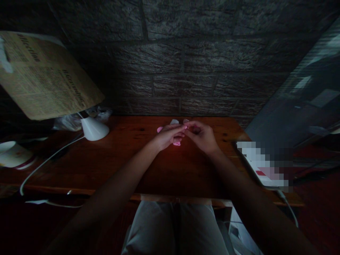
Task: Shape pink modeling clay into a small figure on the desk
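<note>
My left hand (170, 136) reaches in over the middle of the wooden table, its fingers pointing right and drawn together. Its fingertips meet those of my right hand (202, 136), which is closed in a pinch. Between them sits a small pink piece (186, 126) that looks like soft clay, partly covered by the fingers. Another pink lump (176, 143) shows just below my left fingers; whether it touches them I cannot tell. A third pink lump (159, 129) lies behind my left wrist. A small whitish thing (174, 121) is just beyond the hands, its kind unclear.
On the left of the wooden table (119, 159) stand a lamp with a white base (95, 129) and printed paper shade (50, 76), and a cup (14, 155). A white cable (50, 159) crosses there. A pixelated flat device (261, 166) lies right. A brick-patterned wall (164, 56) rises behind.
</note>
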Motion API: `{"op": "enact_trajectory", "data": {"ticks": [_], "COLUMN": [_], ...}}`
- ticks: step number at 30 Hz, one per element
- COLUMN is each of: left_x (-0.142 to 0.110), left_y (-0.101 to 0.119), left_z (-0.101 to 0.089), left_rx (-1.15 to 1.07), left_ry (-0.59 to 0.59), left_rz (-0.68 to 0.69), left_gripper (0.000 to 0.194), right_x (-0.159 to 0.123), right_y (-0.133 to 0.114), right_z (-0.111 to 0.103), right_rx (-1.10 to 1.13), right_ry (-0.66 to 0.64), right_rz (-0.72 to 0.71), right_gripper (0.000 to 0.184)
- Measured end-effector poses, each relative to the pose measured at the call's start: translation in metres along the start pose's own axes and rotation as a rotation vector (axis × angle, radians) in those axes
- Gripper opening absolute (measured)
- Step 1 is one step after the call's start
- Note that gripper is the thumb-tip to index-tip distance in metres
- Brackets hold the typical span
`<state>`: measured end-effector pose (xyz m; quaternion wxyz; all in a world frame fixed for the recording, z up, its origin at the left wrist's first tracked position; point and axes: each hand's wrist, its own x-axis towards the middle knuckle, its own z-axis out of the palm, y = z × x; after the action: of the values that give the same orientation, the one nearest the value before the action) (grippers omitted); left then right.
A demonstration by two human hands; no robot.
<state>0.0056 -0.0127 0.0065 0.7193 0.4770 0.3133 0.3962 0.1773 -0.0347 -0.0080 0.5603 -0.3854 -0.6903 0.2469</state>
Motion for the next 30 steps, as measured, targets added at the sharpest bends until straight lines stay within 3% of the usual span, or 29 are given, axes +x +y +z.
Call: {"op": "enact_trajectory", "data": {"ticks": [12, 30], "left_x": [0.001, -0.0018], "left_y": [0.0013, 0.0059], "left_z": [-0.0023, 0.0036], "left_rx": [-0.025, 0.013], "left_ry": [0.051, 0.104], "left_rz": [-0.004, 0.07], "left_gripper": [0.024, 0.027], "right_x": [0.0, 0.0003], "right_y": [-0.0071, -0.0045], "right_z": [-0.002, -0.0013], "right_rx": [-0.046, -0.028], "right_ry": [0.048, -0.004], "right_rz": [-0.005, -0.042], "right_gripper": [0.006, 0.006]}}
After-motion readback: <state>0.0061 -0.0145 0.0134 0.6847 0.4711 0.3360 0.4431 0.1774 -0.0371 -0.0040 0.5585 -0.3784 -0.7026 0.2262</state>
